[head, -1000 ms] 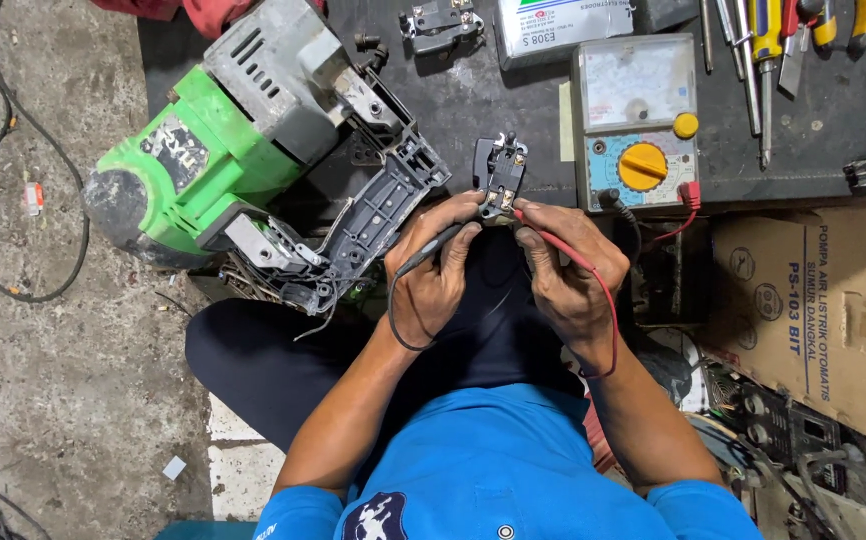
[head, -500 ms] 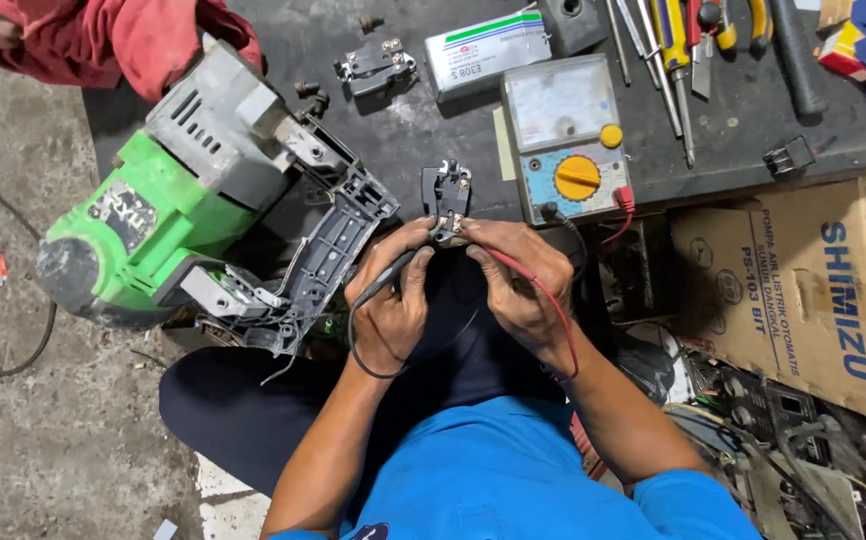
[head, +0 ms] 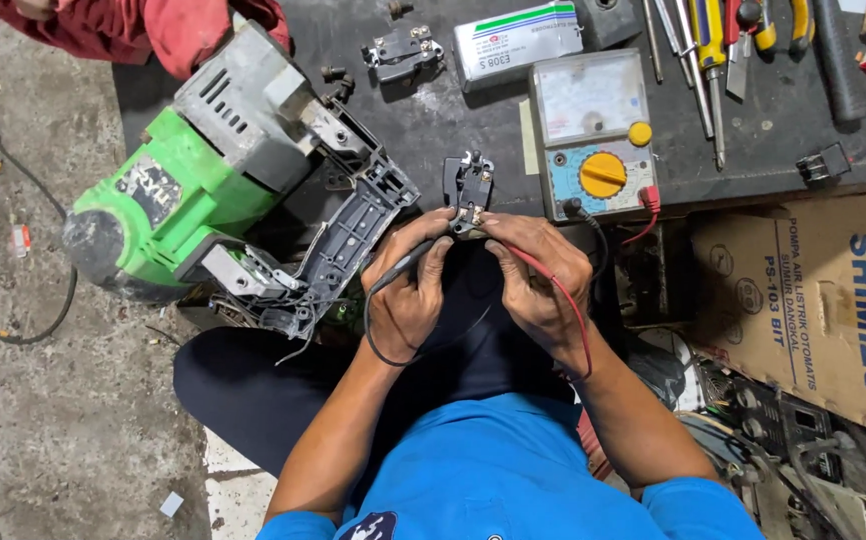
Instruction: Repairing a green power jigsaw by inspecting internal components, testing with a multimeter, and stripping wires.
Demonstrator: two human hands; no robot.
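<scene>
Right at the near edge of the dark counter (head: pixel 753 150), both hands work on a small black switch part (head: pixel 468 185) that stands just beyond the fingertips. The left hand (head: pixel 408 290) is closed around a black test probe (head: pixel 403 268), its tip aimed up at the base of the switch part; a black lead (head: pixel 378 345) loops below the palm. The right hand (head: pixel 538 275) pinches a red test probe (head: pixel 528 262) against the same spot, and a red lead (head: pixel 578 320) runs over its back. Just right of the switch part lies an analog multimeter (head: pixel 593 135) with a yellow dial. Toward the counter's left edge rests a green and grey power tool (head: pixel 203 170), its black handle shell (head: pixel 353 240) opened. Screwdrivers and pliers (head: pixel 718 50) lie at the far right corner. A cardboard box (head: pixel 813 300) sits below the counter's near edge.
</scene>
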